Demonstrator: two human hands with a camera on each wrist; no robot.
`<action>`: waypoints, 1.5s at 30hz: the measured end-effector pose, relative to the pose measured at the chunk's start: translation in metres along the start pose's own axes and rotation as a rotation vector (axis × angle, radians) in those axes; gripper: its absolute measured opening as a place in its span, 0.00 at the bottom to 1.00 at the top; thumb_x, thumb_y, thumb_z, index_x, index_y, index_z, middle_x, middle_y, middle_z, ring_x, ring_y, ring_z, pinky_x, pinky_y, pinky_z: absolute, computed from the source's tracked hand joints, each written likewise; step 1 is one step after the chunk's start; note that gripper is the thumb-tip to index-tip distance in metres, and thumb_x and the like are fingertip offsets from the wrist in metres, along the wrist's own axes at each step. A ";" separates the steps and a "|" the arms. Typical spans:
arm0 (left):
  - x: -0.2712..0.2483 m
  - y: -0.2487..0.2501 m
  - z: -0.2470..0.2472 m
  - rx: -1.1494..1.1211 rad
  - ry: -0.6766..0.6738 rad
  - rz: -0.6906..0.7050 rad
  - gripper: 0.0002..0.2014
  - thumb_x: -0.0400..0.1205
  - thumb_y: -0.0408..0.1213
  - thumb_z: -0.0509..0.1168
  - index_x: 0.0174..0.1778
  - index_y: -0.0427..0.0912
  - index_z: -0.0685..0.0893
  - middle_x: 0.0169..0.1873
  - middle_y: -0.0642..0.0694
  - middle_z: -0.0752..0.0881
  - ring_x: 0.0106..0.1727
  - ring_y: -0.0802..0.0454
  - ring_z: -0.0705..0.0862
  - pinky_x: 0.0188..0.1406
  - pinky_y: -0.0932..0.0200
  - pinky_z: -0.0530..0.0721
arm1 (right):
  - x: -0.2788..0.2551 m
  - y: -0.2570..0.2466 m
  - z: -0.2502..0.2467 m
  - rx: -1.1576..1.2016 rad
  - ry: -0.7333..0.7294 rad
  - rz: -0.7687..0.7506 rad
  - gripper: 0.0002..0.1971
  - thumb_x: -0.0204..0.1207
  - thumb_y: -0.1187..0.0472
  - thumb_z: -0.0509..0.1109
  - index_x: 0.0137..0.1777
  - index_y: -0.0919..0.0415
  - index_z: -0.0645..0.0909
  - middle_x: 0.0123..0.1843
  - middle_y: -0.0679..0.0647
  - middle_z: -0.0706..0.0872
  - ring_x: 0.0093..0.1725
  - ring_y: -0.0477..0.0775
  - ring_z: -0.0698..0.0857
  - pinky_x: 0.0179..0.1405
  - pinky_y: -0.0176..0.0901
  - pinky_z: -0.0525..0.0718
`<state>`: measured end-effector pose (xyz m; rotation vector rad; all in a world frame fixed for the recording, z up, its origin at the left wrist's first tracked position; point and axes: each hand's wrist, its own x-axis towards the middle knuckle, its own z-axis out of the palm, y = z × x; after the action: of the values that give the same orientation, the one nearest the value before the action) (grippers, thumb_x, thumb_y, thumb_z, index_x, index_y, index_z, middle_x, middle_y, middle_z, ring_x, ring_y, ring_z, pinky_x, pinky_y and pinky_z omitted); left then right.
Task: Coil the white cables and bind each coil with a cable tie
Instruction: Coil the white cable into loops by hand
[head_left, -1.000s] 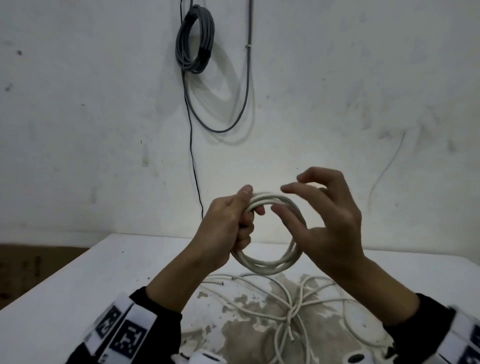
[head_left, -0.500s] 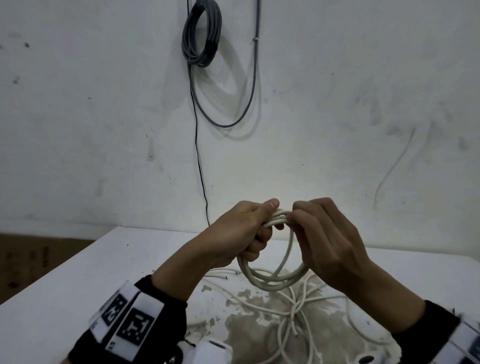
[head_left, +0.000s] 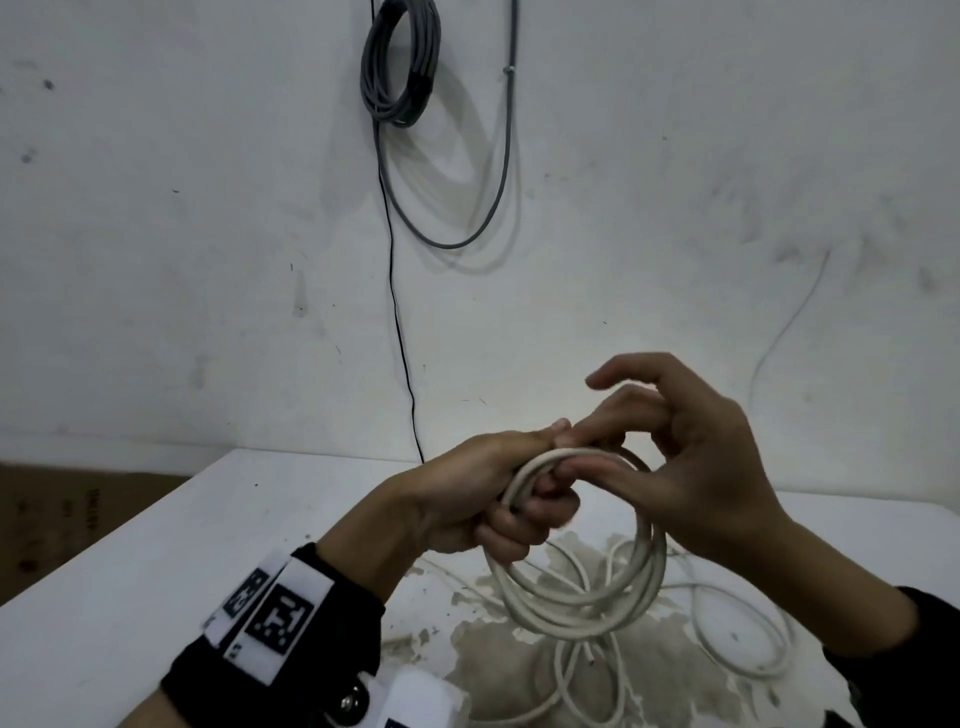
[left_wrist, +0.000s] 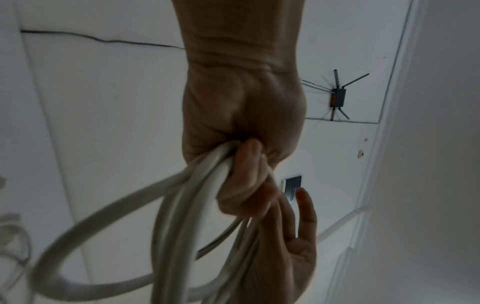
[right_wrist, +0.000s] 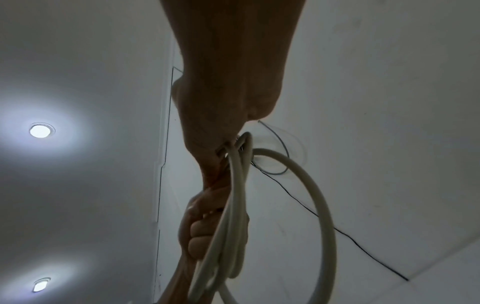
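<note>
My left hand (head_left: 483, 493) grips a coil of white cable (head_left: 576, 608) at its upper left, fingers curled round several turns; the left wrist view shows the same fist (left_wrist: 241, 127) closed on the coil (left_wrist: 182, 205). My right hand (head_left: 685, 462) is at the coil's top, thumb in front and index finger behind, pinching a strand beside my left thumb. Its other fingers are lifted and spread. In the right wrist view the cable (right_wrist: 319, 205) runs into the right hand (right_wrist: 228, 96). The coil hangs in the air above the table. No cable tie is visible.
Loose white cables (head_left: 727, 654) lie tangled on the white table (head_left: 156, 571), over a patch of peeled surface. A grey cable coil (head_left: 400, 62) and a thin black wire (head_left: 397, 312) hang on the wall behind. A white device (head_left: 421, 701) sits at the bottom edge.
Half a second ago my right hand was closed on the coil's top; now its upper fingers have lifted and spread. The coil hangs lower and nearer to me.
</note>
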<state>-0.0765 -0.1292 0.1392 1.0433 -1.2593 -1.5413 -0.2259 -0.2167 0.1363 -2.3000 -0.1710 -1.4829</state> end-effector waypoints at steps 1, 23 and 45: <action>0.002 0.000 0.001 -0.056 0.012 0.033 0.22 0.80 0.56 0.52 0.24 0.47 0.71 0.15 0.55 0.67 0.10 0.67 0.61 0.10 0.78 0.58 | 0.003 -0.001 -0.003 0.025 0.017 0.024 0.26 0.61 0.54 0.80 0.56 0.54 0.73 0.42 0.45 0.91 0.38 0.47 0.90 0.42 0.41 0.86; 0.012 -0.002 0.007 -0.055 0.090 0.038 0.22 0.76 0.56 0.54 0.19 0.47 0.68 0.11 0.57 0.62 0.14 0.61 0.50 0.09 0.73 0.53 | -0.020 0.009 -0.004 0.224 0.028 0.472 0.13 0.67 0.55 0.77 0.52 0.53 0.85 0.41 0.50 0.92 0.39 0.48 0.90 0.42 0.44 0.89; 0.027 -0.015 0.016 0.251 0.289 0.002 0.34 0.77 0.70 0.35 0.43 0.42 0.69 0.16 0.53 0.60 0.14 0.60 0.55 0.14 0.70 0.55 | -0.040 -0.001 0.003 0.293 -0.047 0.745 0.11 0.81 0.66 0.62 0.54 0.53 0.83 0.20 0.52 0.66 0.19 0.50 0.61 0.17 0.35 0.65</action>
<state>-0.1009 -0.1495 0.1243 1.3704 -1.2675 -1.1978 -0.2412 -0.2107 0.0992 -1.8527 0.3930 -0.9429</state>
